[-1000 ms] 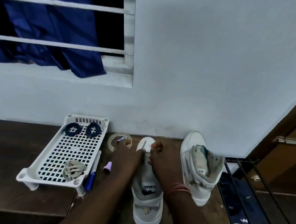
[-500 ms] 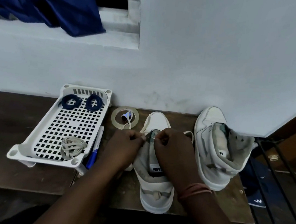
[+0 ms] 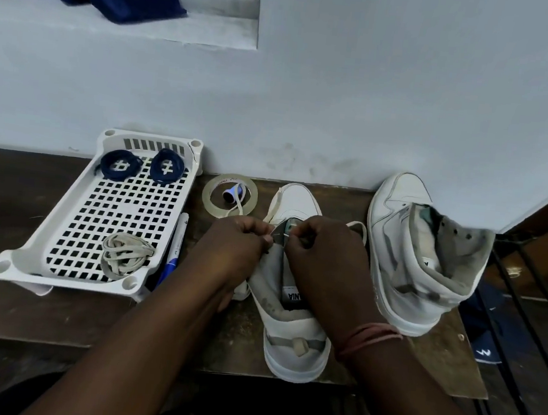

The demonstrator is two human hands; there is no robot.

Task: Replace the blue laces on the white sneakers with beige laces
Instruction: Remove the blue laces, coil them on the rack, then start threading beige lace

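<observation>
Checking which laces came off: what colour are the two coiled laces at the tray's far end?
Dark blue coiled laces, clearest in the head view.

dark wooden table (image 3: 32,204) carries tray (image 3: 44,245), tape roll (image 3: 210,198), pen (image 3: 175,248), two sneakers (image 3: 300,203).

You have one view only, from the camera on your head, so nothing is shared with a second view. It looks forward and steeply down over your forearms, which enter from the bottom edge, onto the dark wooden table (image 3: 55,313) close below you. The wide lens bends the table's far edge and takes in the pale wall (image 3: 376,100) straight ahead. Your left hand (image 3: 235,247) and right hand (image 3: 325,255) sit near the frame's middle, close to the lens.
</observation>
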